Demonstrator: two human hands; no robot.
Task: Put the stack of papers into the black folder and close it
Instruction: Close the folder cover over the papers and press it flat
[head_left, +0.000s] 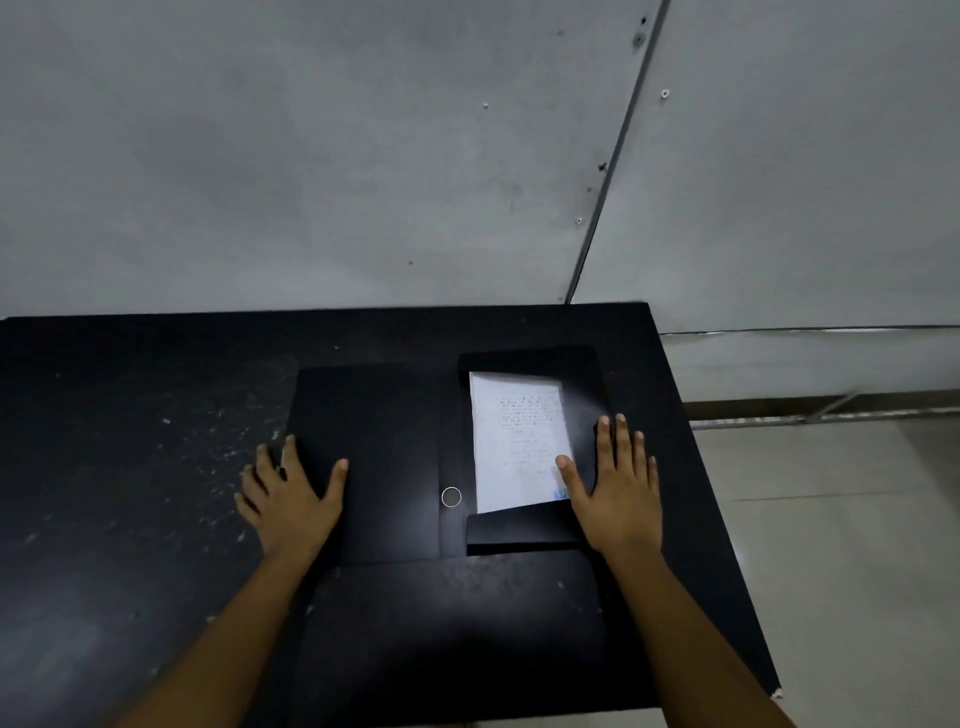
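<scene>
The black folder (384, 457) lies open on the black table (130, 467). A white stack of printed papers (519, 441) sits in its right half, framed by black flaps at the top, bottom and right. My right hand (618, 483) rests flat on the right flap, its thumb touching the papers' lower right edge. My left hand (291, 493) grips the left edge of the folder's left cover, thumb on top and fingers curled around the edge. A small metal ring (451, 497) shows at the folder's spine.
A grey wall (363, 156) rises right behind the table. The table's right edge (717, 493) drops off to a pale tiled floor (857, 571). White specks dot the table's left part.
</scene>
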